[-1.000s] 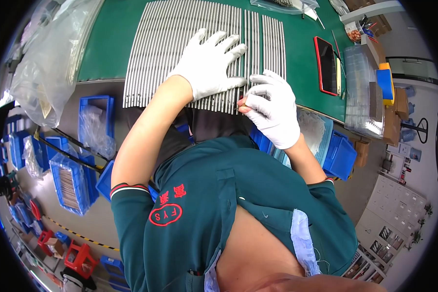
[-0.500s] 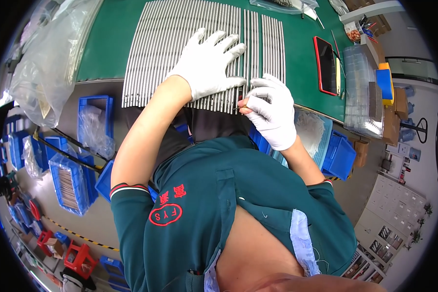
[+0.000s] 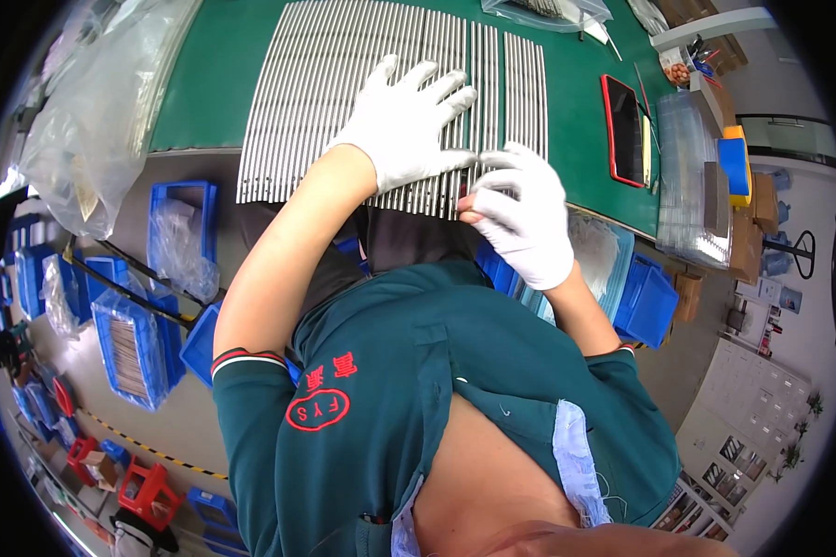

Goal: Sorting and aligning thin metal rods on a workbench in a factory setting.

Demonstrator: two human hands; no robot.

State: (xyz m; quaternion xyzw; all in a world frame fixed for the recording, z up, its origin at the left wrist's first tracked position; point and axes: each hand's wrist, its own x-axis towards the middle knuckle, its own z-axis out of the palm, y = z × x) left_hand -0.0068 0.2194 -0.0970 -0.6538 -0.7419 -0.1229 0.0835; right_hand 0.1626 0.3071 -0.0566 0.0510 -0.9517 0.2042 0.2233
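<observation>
Many thin metal rods (image 3: 297, 102) lie side by side on the green table (image 3: 204, 84), their near ends reaching past its front edge. A narrow group of rods (image 3: 526, 93) lies apart on the right, with a few more between. My left hand (image 3: 401, 125), in a white glove, rests flat across the rods with its fingers spread. My right hand (image 3: 526, 218), gloved with bare fingertips showing, is closed in a pinch at the near rod ends, right of my left thumb. Whatever it pinches is too small and hidden to make out.
A red-framed phone or tablet (image 3: 624, 130) lies to the right on the table, before stacked clear plastic trays (image 3: 687, 176). Clear plastic bags (image 3: 111, 121) hang at the left. Blue crates (image 3: 139, 348) stand below the table on both sides.
The whole view has shifted slightly. My left hand stays spread on the rods; my right fingers remain at the rod ends, a little more curled, hiding the small thin thing seen there before.
</observation>
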